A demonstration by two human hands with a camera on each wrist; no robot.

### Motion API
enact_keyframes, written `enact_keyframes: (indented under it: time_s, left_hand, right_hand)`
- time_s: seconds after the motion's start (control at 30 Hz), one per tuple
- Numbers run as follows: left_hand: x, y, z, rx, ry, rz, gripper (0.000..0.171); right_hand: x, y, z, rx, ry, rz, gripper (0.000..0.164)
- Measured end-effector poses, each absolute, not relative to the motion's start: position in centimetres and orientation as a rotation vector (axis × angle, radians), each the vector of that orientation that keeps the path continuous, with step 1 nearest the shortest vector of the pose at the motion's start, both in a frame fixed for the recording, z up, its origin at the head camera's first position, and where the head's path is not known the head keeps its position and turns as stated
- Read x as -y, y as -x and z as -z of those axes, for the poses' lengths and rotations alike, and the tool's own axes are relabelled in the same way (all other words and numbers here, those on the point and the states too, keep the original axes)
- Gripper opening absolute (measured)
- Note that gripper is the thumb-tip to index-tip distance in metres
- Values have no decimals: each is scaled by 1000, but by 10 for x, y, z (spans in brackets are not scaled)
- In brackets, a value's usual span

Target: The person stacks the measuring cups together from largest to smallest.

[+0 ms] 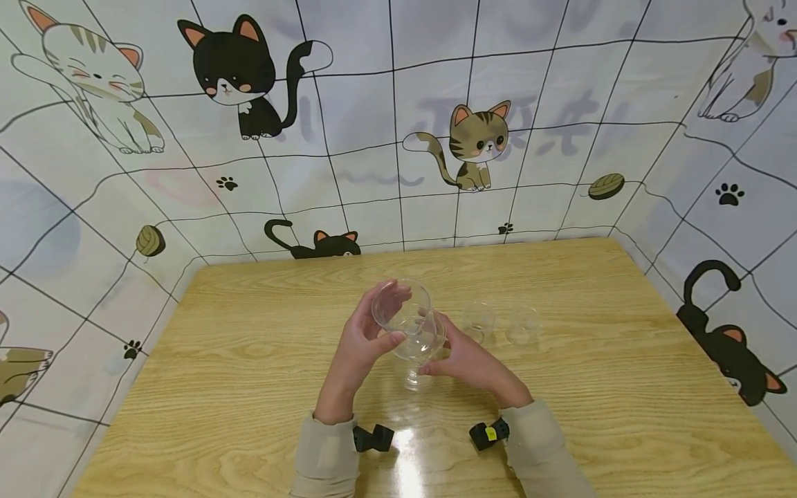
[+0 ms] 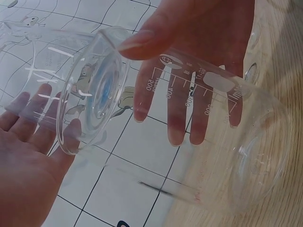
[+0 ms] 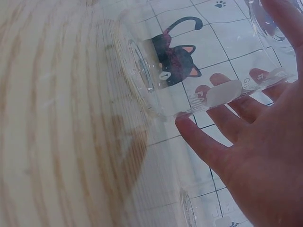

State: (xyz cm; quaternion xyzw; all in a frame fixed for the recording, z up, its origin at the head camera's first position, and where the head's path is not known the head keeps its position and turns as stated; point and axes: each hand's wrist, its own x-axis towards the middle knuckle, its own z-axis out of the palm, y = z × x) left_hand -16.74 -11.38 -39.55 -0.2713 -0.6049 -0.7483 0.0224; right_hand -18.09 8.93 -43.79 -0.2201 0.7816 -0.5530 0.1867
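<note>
Two clear beakers, one above the other, before me over the table (image 1: 249,387). My left hand (image 1: 367,328) grasps the upper beaker (image 1: 406,317) between thumb and fingers; my right hand (image 1: 461,356) grasps the lower beaker (image 2: 203,156), thumb on one side, fingers spread along the opposite wall. The upper beaker's base lies at the lower beaker's mouth, roughly in line with it; how deep it sits, and whether the lower base touches the table, I cannot tell. Two clear vessels, a nearer (image 1: 478,323) and a farther (image 1: 523,326), stand to my right.

Handling, as I judge it: the walls look like thin glass, hence stiff, light while nothing is in them, and brittle. The smooth surface offers little friction, so a dry, broad contact should serve better than a hard squeeze; damp fingers would slip. The rim and spout are likely the parts that chip first, above all where one beaker meets the other, and a skewed fit could bind. The best hold is around the body, near the printed scale (image 2: 189,90) and the white patch (image 3: 225,92), thumb opposing fingers, fingertips away from the gap between base and rim. The lower beaker wants the steadier grip, since it would take any downward push.
</note>
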Motion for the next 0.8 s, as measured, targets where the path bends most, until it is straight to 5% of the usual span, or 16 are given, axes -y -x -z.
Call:
enact_keyframes:
  time_s: [0.8]
  left_hand:
    - [117,169,400,1995,777,2234,73]
  right_hand:
    - [-91,189,458,-2233,662,1575,91]
